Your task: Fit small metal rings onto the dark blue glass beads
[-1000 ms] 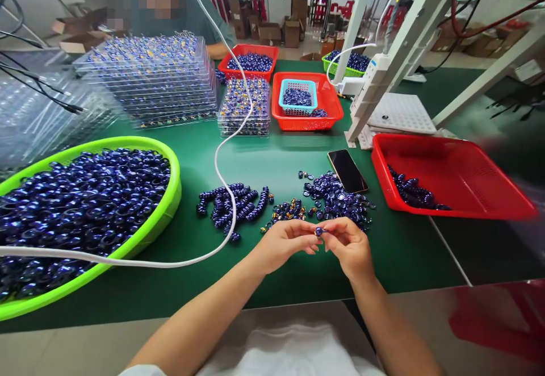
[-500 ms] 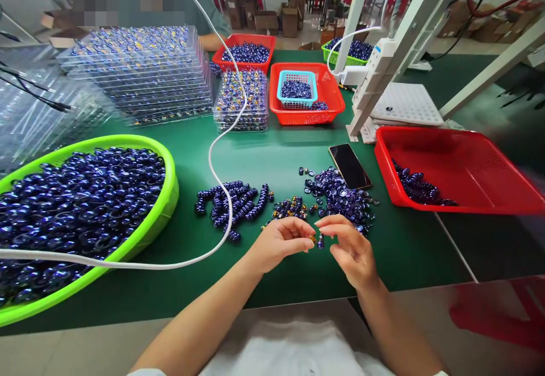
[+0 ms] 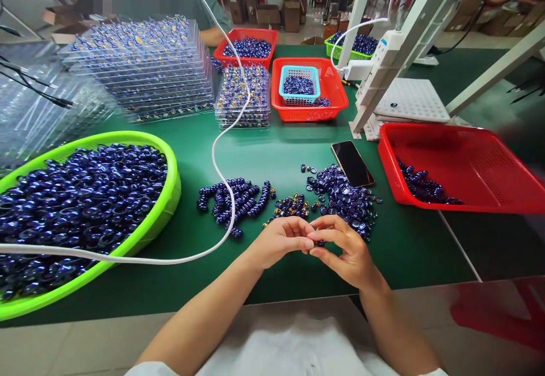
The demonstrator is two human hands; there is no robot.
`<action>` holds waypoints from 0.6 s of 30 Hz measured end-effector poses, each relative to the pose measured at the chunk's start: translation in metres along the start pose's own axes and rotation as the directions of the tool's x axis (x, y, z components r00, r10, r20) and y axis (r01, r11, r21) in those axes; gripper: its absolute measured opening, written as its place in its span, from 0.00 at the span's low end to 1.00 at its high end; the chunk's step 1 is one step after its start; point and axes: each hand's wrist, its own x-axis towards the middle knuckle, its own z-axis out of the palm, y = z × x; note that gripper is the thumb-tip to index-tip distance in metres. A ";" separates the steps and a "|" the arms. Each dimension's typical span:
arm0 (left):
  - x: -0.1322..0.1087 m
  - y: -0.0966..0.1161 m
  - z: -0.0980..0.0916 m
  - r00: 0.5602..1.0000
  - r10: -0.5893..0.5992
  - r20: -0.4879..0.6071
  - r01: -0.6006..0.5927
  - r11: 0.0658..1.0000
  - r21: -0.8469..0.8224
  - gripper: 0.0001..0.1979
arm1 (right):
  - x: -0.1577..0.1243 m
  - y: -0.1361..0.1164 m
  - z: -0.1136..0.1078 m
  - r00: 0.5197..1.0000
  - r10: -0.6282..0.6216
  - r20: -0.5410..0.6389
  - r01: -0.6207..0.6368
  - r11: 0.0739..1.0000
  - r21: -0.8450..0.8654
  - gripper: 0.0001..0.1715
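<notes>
My left hand [image 3: 281, 241] and my right hand [image 3: 343, 249] meet fingertip to fingertip just above the green table [image 3: 281, 154], near its front edge. Both are closed in a pinch around a small dark blue bead [image 3: 318, 243], mostly hidden by the fingers. Just beyond them lie a small heap of gold-and-blue pieces [image 3: 290, 207], a pile of flat violet-blue pieces [image 3: 343, 195] and a cluster of strung blue beads [image 3: 236, 199].
A large green basket [image 3: 168, 191] full of blue beads sits at the left, with a white cable [image 3: 221, 177] crossing it. A red tray [image 3: 464, 166] holds some beads at right, beside a phone [image 3: 352, 163]. Stacked clear trays [image 3: 145, 69], red baskets and a person stand at the back.
My hands have stayed together while the fingers reworked the small bead; the right hand turned and curled more around it. The view shifted slightly.
</notes>
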 end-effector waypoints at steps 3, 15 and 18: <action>0.001 0.001 0.000 1.000 -0.003 -0.019 0.004 0.999 0.032 0.11 | -0.001 0.000 0.000 1.000 0.016 -0.018 -0.016 1.000 -0.007 0.14; -0.020 -0.012 0.016 0.724 0.689 -0.038 -0.490 0.552 0.675 0.06 | -0.003 -0.002 0.003 0.984 0.163 -0.071 -0.161 0.986 0.038 0.03; -0.029 -0.012 0.017 0.627 0.771 0.113 -0.562 0.347 0.750 0.09 | -0.004 -0.001 0.001 0.961 0.278 0.007 -0.276 0.949 0.154 0.05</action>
